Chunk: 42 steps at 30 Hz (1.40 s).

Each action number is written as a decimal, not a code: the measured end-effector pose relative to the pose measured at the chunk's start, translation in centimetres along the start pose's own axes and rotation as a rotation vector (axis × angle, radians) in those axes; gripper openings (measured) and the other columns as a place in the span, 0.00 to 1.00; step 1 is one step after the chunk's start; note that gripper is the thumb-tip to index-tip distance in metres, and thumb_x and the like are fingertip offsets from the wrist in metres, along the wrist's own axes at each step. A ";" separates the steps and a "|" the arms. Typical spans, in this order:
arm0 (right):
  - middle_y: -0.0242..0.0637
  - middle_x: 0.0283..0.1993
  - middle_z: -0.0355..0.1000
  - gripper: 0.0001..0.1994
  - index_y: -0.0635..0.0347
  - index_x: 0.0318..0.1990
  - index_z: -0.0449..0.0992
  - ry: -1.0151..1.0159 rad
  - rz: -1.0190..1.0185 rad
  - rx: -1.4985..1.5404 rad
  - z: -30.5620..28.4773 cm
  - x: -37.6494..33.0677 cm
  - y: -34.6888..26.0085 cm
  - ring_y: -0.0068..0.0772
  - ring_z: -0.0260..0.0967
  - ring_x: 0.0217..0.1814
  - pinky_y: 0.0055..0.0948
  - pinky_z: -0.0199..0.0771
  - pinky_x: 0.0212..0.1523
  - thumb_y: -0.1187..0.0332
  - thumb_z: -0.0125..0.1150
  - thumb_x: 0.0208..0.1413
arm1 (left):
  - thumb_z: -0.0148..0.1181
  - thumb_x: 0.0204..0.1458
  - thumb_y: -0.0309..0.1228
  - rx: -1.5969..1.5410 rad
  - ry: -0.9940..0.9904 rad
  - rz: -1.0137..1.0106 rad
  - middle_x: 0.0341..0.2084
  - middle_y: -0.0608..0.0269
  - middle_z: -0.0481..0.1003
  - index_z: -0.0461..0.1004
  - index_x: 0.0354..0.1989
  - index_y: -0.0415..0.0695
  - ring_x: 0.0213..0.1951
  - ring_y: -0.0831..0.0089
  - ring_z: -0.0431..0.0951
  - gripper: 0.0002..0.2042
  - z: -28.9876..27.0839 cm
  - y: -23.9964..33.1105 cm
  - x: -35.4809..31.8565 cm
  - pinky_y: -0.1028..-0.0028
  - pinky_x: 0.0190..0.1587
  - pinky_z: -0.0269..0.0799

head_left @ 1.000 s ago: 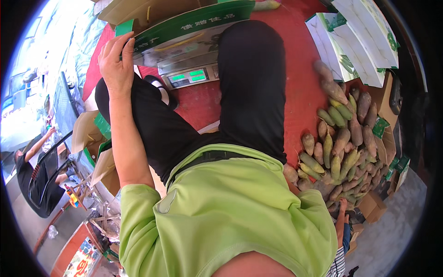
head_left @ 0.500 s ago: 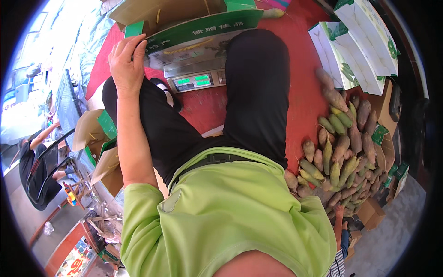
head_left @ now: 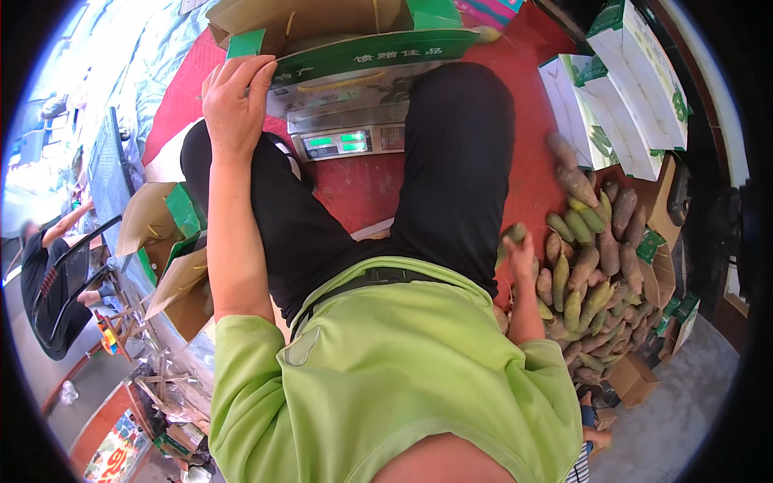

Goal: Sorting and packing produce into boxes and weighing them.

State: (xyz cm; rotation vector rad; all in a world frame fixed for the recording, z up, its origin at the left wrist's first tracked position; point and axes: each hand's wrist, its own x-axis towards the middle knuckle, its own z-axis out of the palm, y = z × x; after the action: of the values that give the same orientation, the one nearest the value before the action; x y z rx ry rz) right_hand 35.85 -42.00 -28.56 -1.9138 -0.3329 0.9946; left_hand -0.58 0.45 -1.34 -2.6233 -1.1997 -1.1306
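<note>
My left hand is closed on the left end of the near rim of an open green-and-white carton, thumb on the near side. The carton sits on a scale with lit green displays, between my legs. My right hand is beside my right knee, its fingers round a green, radish-like root vegetable, slightly blurred. Just right of it lies a big heap of long root vegetables, some green and some purple-brown. The carton's inside is mostly hidden.
White-and-green cartons stand at the far right on the red floor covering. Open brown cartons are on my left. Another person sits at the far left. A pale-tipped root lies beyond the carton.
My right hand has come into view from behind my sleeve, holding a green root lifted from the heap's edge. My left hand keeps its hold on the carton rim. The co-worker's hand has left the heap.
</note>
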 end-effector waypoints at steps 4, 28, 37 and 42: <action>0.32 0.49 0.68 0.21 0.63 0.54 0.66 0.023 -0.517 -0.094 0.9 3.9 -13.5 0.26 0.65 0.52 0.27 0.65 0.54 0.79 0.63 0.52 | 0.59 0.53 0.35 -0.051 0.000 -0.013 0.31 0.65 0.78 0.80 0.34 0.46 0.37 0.64 0.76 0.07 1.0 -0.2 0.0 0.67 0.44 0.66; 0.45 0.42 0.72 0.16 0.67 0.45 0.72 -0.206 -1.518 -0.326 22.3 2.1 -47.8 0.40 0.71 0.47 0.31 0.69 0.49 0.69 0.63 0.50 | 0.61 0.52 0.35 -0.067 0.037 -0.033 0.32 0.66 0.78 0.80 0.34 0.47 0.39 0.65 0.76 0.07 1.0 -0.7 0.4 0.67 0.45 0.67; 0.44 0.44 0.76 0.12 0.63 0.45 0.77 0.111 -0.812 -0.338 11.3 10.2 -28.5 0.34 0.74 0.46 0.30 0.72 0.48 0.72 0.61 0.52 | 0.62 0.51 0.36 -0.072 0.080 -0.024 0.33 0.66 0.78 0.80 0.35 0.48 0.39 0.65 0.76 0.07 1.0 -1.0 0.3 0.68 0.45 0.67; 0.49 0.40 0.77 0.10 0.66 0.41 0.77 -0.034 -0.488 -0.359 7.2 9.6 -10.6 0.41 0.77 0.43 0.34 0.73 0.44 0.74 0.58 0.52 | 0.61 0.52 0.35 -0.079 0.083 -0.022 0.33 0.65 0.78 0.80 0.35 0.48 0.39 0.65 0.76 0.07 1.3 -1.3 0.1 0.67 0.45 0.67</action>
State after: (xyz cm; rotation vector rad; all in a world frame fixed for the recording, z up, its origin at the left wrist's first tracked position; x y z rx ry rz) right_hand 38.28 -26.34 -26.36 -1.9865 -1.0013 0.6689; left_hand -0.64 1.86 -2.55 -2.5964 -1.1949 -1.3023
